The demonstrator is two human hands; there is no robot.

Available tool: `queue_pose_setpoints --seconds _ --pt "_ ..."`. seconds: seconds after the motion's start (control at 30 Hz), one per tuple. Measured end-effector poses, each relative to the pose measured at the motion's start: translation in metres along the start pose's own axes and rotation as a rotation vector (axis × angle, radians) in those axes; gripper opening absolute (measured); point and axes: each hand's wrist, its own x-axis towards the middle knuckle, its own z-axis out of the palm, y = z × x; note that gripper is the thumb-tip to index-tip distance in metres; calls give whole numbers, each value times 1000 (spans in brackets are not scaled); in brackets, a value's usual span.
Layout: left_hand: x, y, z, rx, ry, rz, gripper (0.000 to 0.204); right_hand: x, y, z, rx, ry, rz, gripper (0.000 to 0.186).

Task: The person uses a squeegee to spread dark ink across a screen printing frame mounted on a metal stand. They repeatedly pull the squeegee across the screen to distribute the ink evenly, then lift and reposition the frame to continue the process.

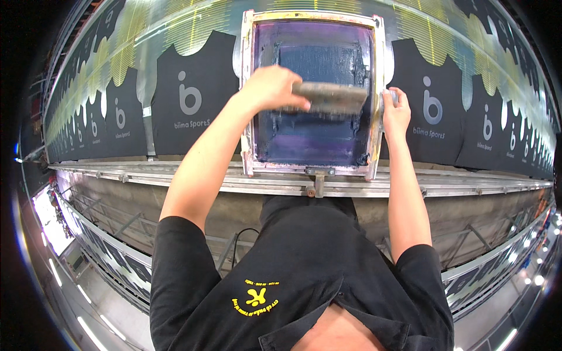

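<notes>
A screen-printing frame with pale, paint-streaked edges surrounds a mesh coated in dark blue and purple ink. My left hand is closed on the left end of a grey squeegee, which lies crosswise over the upper middle of the mesh. My right hand is curled at the frame's right edge, holding a small grey piece there, too small to name. Black shirt panels with pale printed emblems lie on either side of the frame.
A long row of black panels curves away both ways on the table. A metal rail with a bracket runs along its near edge, just before my body. Other railed tables show at both lower sides.
</notes>
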Motion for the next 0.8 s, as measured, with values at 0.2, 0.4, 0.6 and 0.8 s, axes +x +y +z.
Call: queue_pose_setpoints --seconds 0.2,0.4,0.6,0.8 --pt "72 -35 -33 244 457 110 49 -11 -13 -3 29 -14 77 36" --pt "108 -61 -24 300 474 35 51 17 -40 -3 -424 84 -171 48" --pt "116 -53 -38 338 409 -33 53 103 -172 68 -577 -364 -905 56" --pt "76 -29 -1 267 431 -52 53 53 -135 76 -737 -340 -892 47"
